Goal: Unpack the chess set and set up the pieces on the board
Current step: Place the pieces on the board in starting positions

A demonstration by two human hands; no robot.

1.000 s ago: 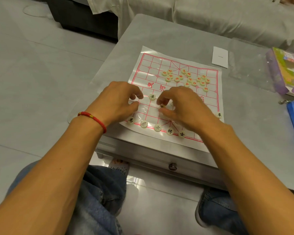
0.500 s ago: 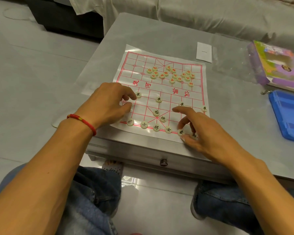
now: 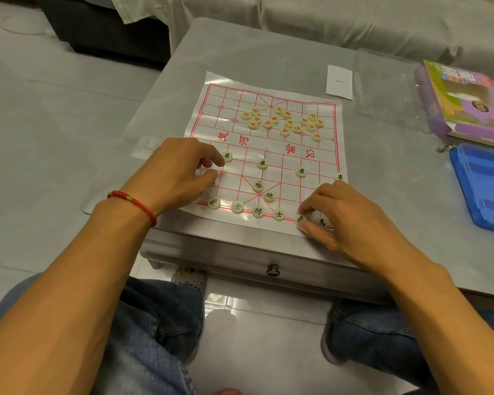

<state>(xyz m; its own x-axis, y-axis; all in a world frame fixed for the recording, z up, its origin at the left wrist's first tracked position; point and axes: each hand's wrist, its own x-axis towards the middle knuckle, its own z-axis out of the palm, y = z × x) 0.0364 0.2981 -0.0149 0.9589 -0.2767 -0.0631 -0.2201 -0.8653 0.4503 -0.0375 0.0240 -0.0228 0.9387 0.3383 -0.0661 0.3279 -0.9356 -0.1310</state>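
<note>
Here, I log the right hand (image 3: 351, 220) at the near right corner of the board (image 3: 268, 155): thumb and forefinger are curled and pinch a black-lettered piece (image 3: 299, 219) lying on the board's near edge line, the thumb on its near side and the fingertip on its far side. Just beside that piece, toward the corner, a second black-lettered disc (image 3: 322, 222) lies partly under the same hand. The left hand (image 3: 180, 175) is at the board's near left side, fingers curled, forefinger tip touching a black soldier piece (image 3: 226, 156); I cannot tell whether the thumb closes on anything, so I cannot tell its grip. A red cord bracelet (image 3: 133, 202) circles the left wrist. Along the board's near edge line a row of black pieces (image 3: 257, 211) sits spaced on the intersections; two more discs (image 3: 264, 191) lie inside the crossed palace lines, and further soldiers (image 3: 300, 171) stand on a row nearer the board's middle. On the far half of the board the red-lettered pieces (image 3: 285, 122) lie in a loose unsorted cluster. The board, a thin plastic sheet with red lines, lies flat on the grey table (image 3: 268, 52). Beyond the board's far right corner is a white card (image 3: 339, 82); to the right of the board are a purple box (image 3: 462, 101) and a blue tray (image 3: 485, 186).
</note>
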